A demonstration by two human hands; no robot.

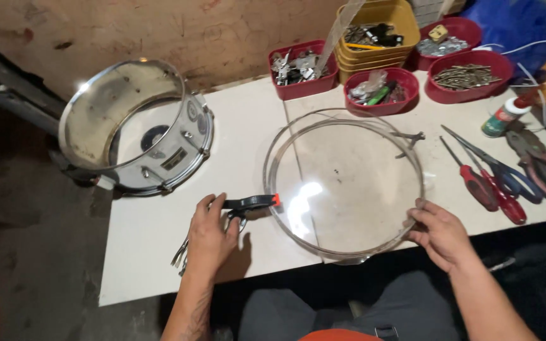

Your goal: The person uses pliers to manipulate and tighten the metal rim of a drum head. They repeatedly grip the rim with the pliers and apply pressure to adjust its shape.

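White surface (248,126): drum shell (135,129) upper left, clear drumhead (345,183) centre, red bins (303,69) top, screwdrivers (491,189) & pliers (541,164) right.

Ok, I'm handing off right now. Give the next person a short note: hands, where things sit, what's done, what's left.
Left hand rests on a black clamp with an orange tip, at the near-left edge of the clear drum head.
Right hand grips the head's near-right rim.
Drum shell lies apart, far left on the white table.
Done: head off the shell, flat on the table.
Left: head not yet on the shell.
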